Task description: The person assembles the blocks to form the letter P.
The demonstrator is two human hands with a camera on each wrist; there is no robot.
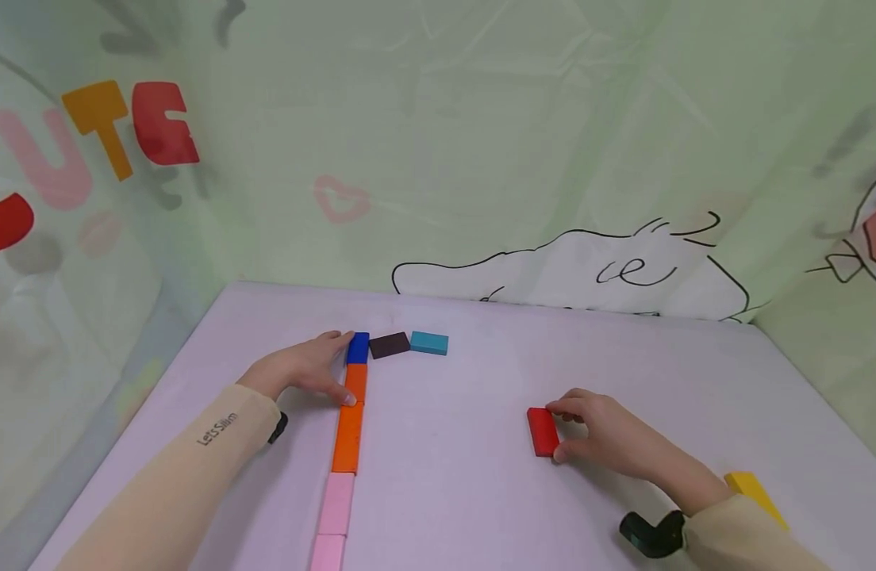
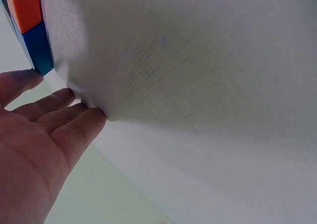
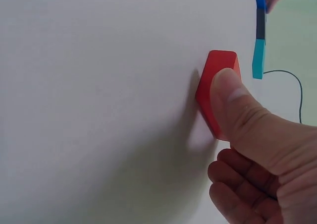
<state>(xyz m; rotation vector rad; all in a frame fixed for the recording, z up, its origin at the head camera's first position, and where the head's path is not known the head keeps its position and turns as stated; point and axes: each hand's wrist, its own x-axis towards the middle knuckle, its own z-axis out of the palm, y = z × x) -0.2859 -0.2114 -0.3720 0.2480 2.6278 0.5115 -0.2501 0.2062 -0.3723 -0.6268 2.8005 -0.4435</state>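
Observation:
My right hand [image 1: 605, 434] pinches a red block [image 1: 542, 432] by its two ends, low over the table; in the right wrist view the thumb [image 3: 229, 92] lies across the block. At the left, my left hand [image 1: 305, 366] has its forefinger at the far end of a blue block [image 1: 358, 349] and its thumb at the joint between two orange blocks [image 1: 347, 440]. Its other fingers rest on the cloth in the left wrist view. These blocks lie end to end in a line, with pink blocks [image 1: 336, 503] at the near end.
From the blue block, a dark brown block [image 1: 389, 345] and a teal block [image 1: 429, 343] run rightward along the back. A yellow block [image 1: 755, 496] is partly hidden by my right sleeve. Printed curtains [image 1: 481, 143] hang behind the cloth-covered table [image 1: 452, 476].

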